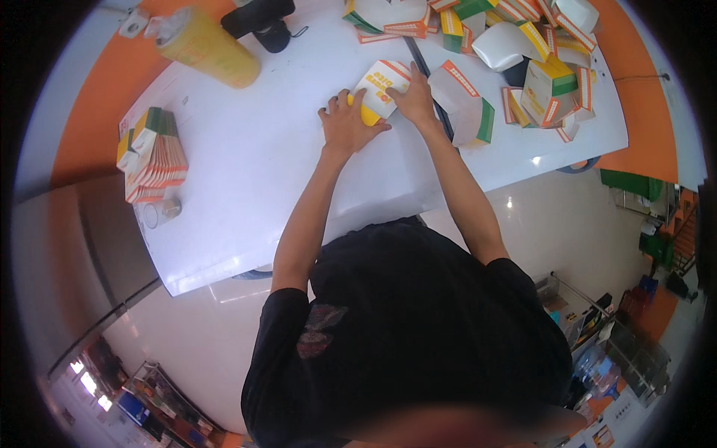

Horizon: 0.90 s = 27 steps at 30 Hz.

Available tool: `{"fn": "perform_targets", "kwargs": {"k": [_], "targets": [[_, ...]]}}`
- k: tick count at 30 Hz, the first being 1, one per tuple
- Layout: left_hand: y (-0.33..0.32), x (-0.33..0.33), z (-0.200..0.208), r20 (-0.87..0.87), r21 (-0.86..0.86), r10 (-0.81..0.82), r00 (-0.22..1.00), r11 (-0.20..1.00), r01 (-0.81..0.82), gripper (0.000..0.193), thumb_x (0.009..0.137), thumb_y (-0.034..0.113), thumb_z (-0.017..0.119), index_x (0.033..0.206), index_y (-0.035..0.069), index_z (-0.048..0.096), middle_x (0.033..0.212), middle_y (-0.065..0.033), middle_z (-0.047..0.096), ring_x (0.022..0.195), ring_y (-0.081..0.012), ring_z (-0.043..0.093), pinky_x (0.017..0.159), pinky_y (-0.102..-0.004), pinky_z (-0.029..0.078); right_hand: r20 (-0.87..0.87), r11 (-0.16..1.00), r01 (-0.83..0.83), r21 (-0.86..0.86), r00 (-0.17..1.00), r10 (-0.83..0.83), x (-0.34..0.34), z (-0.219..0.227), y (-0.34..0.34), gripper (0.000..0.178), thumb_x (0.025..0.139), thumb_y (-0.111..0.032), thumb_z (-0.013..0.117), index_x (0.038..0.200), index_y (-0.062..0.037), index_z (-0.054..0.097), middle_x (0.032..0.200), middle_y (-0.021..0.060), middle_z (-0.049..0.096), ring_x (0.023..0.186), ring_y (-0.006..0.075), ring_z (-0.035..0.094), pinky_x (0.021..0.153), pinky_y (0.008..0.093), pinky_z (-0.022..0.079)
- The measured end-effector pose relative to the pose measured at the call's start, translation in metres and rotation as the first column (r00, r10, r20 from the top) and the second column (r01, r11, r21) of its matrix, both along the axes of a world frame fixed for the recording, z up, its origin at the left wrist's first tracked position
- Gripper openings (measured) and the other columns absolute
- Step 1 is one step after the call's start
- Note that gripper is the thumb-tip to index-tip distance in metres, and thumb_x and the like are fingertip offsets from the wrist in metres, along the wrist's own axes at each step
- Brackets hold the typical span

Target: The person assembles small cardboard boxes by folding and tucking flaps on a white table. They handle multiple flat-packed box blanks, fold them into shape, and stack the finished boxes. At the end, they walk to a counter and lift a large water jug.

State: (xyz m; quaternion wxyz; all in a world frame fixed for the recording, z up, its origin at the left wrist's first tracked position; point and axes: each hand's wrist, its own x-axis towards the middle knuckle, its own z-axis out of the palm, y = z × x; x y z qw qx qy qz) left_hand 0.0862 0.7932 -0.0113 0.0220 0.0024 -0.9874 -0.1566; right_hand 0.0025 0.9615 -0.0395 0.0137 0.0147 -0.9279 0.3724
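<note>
Carton in work: one, white with yellow and orange, the white carton lies between the two hands over the middle of the bench.
Left hand: the left hand is spread over the carton's left side, thumb out toward the near edge; whether it grips or only presses, I cannot tell.
Right hand: the right hand lies on the right side, thumb on the printed face; its other fingertips are partly hidden, so a pinch cannot be confirmed.
Crease risk: uneven pressure from the two hands could buckle the thin card or bend a flap wrongly.
Slip risk: a push to the right could drive the carton over the dark strip into the loose carton.
Pile risk: the far-right pile of cartons lies jumbled, so a nudge could send some sliding.
Stack: one stack of cartons at the left, nested too tightly to count.
Pile count: one heap, overlapping, well over five pieces; no exact number.
Others: one yellow container and one black device, far left; one clear round item, near the stack.
</note>
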Motion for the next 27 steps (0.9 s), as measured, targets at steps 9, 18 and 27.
{"fn": "perform_targets", "kwargs": {"k": [9,18,27], "targets": [[-0.009,0.015,-0.002,0.171,-0.017,0.035,0.985,0.999,-0.033,0.081,0.075,0.057,0.079,0.139,0.013,0.055,0.141,-0.0168,0.047,0.129,-0.0363,0.046,0.1,-0.0587,0.042,-0.217,0.991,-0.031,-0.128,0.976,0.002,0.038,0.035,0.005,0.06,0.087,-0.026,0.079,0.136,0.0013,0.058,0.13,0.0214,0.063,0.124,0.0351,0.058,0.106,0.0434,0.046],[-0.077,0.056,-0.021,-0.243,0.051,0.051,0.969,0.998,-0.04,0.095,0.074,0.061,0.08,0.148,0.012,0.048,0.15,-0.0218,0.043,0.14,-0.0429,0.037,0.109,-0.0615,0.032,-0.094,0.988,0.134,0.08,0.988,-0.127,0.058,0.05,0.159,0.096,0.083,-0.036,0.081,0.154,0.0072,0.032,0.156,0.0283,0.039,0.147,0.0402,0.035,0.122,0.0449,0.028],[-0.087,0.087,0.035,-0.443,0.546,0.207,0.873,0.834,0.08,0.089,0.088,0.059,0.067,0.153,0.003,0.041,0.157,-0.0238,0.034,0.149,-0.0418,0.028,0.124,-0.0547,0.018,0.341,0.859,-0.036,-0.511,0.909,0.241,0.119,0.073,0.105,0.069,0.09,-0.008,0.065,0.15,0.0115,0.039,0.149,0.0231,0.05,0.133,0.0318,0.052,0.113,0.0387,0.038]]}}
